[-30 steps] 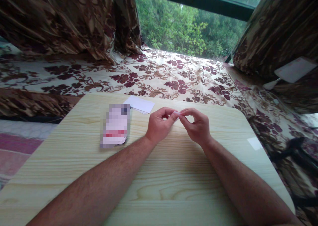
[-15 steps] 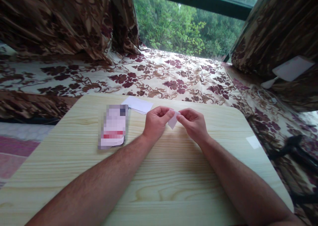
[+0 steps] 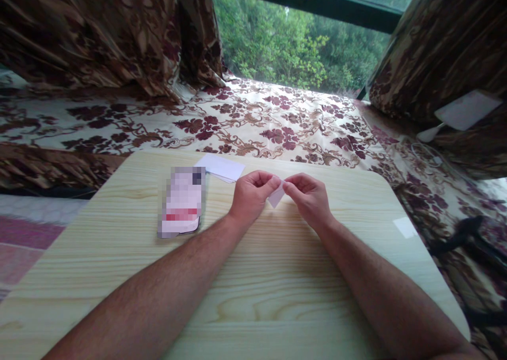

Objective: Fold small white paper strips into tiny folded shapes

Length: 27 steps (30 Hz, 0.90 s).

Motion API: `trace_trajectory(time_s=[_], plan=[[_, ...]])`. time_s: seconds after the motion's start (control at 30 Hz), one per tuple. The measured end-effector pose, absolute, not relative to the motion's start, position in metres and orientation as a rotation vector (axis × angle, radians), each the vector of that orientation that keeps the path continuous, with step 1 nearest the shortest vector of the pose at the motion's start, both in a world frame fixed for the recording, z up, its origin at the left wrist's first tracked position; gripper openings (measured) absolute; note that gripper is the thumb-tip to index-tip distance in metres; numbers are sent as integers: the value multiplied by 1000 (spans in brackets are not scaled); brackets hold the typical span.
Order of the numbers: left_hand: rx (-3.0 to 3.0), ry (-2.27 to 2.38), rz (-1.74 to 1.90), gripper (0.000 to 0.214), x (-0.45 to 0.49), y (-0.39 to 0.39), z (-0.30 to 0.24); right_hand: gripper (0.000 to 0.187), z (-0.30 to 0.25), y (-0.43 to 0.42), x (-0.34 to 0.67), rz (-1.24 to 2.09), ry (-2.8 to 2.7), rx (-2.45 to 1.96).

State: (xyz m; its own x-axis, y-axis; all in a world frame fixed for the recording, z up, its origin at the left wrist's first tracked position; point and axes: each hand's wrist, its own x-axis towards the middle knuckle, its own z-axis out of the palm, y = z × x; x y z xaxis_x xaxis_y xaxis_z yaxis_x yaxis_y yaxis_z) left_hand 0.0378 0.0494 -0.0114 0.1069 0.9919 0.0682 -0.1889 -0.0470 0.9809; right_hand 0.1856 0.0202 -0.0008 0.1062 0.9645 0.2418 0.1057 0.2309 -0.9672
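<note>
Since a second ago, your small paper slip (image 3: 276, 196) has dropped out from between your fingertips and now hangs as a pointed flap; in the last half second it has hardly shifted. Your left hand (image 3: 249, 196) pinches its upper left edge between thumb and forefinger, with the other fingers curled in. Your right hand (image 3: 311, 199) pinches the upper right edge the same way. The slip is held between your hands, just above the wooden table (image 3: 277, 281). It looks already creased, though I cannot tell how many folds it has. Spare white sheets (image 3: 222, 167) lie at ten o'clock of your hands and a blurred packet (image 3: 182, 201) at nine o'clock, neither of them touched.
</note>
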Motion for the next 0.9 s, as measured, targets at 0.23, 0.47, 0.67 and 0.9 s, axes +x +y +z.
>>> trace_trajectory(time_s=[0.23,0.47,0.67,0.9], plan=[[1161,944,1248,30,38,49,-12,13,-3,22,185,870,-1269,-1156],[1158,915,1231,29,38,50,-16,13,-3,21,185,839,-1229,-1142],[1166,945,1209,29,38,51,-15,16,-5,22,186,847,-1240,-1159],[1186,946,1188,27,36,51,-15,15,-4,22,185,878,-1229,-1160]])
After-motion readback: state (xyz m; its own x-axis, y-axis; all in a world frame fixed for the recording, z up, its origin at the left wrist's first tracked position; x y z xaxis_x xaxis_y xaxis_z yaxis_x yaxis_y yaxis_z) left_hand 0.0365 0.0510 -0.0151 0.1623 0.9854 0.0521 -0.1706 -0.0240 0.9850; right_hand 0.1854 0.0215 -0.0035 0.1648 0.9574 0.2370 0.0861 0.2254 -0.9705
